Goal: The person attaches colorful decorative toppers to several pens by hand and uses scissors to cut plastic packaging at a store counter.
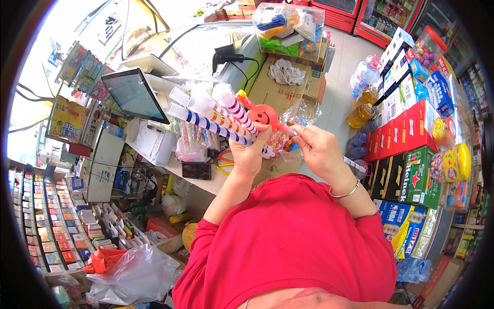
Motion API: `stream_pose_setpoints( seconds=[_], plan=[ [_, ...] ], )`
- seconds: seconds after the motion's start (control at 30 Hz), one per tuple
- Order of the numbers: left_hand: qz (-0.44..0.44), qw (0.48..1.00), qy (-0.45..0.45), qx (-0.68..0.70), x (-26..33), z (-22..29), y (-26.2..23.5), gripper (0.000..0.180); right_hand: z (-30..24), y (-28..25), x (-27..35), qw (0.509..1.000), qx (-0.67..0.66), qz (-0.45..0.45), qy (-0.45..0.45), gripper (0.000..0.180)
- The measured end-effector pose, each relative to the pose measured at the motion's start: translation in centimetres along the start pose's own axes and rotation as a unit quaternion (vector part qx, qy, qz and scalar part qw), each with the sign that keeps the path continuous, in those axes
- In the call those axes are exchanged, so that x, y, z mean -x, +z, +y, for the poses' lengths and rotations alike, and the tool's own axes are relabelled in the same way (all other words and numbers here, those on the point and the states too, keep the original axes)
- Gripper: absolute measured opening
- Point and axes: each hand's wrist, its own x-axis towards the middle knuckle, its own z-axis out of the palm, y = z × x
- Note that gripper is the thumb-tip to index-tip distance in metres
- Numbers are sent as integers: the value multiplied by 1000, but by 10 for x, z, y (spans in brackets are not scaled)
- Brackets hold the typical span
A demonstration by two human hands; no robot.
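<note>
While the person in a red shirt stood behind a shop bench (206,181), the left hand (250,149) was closed around a bundle of long striped plastic tubes with clear caps (213,114), the fingers wrapped tight about their lower ends so the tubes fanned up and away to the far left. Just right of them, touching the same fist, sat a round orange balloon-like toy with a smiling face (263,114). The right hand (320,149), a silver bangle (346,193) at its wrist, was nearly closed; its fingertips pinched the thin pink stem (286,128) that ran out from the orange toy, in front of a crinkled clear plastic bag of small colourful items (289,135).

To the far left on the bench stood a tilted flat screen on a stand (133,95), with a dark phone (196,170) and orange-handled scissors (224,160) lying nearer. Red and green cartons (411,149) were stacked at the right, beside bottles of yellow oil (361,114) on the floor.

Judging by the grip, the work would go best if the left hand kept the tubes bunched evenly, and the right hand held the stem lightly near its base, since a hard pull could bend it or let the tubes slide apart.
</note>
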Motion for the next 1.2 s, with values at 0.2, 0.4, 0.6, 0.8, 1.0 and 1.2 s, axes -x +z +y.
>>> stream_pose_setpoints(
  seconds=[0.2,0.4,0.6,0.8,1.0,1.2],
  plan=[
    [-22,999,1,34,3,-1,-4,15,2,-5,-1,974,-190,-82,92,18],
    [-31,999,7,40,4,-1,-5,14,5,-4,-1,902,-363,-135,191,23],
    [-29,999,-15,17,4,-4,-6,12,10,2,1,883,-396,-139,210,24],
    [-18,993,-112,25,9,-6,1,15,19,10,-1,864,-424,-80,260,22],
    [-36,966,-250,63,21,-9,-1,29,40,24,-17,813,-521,14,261,20],
    [-72,952,-289,74,42,-39,-11,24,32,54,-31,776,-577,24,252,26]
  ],
)
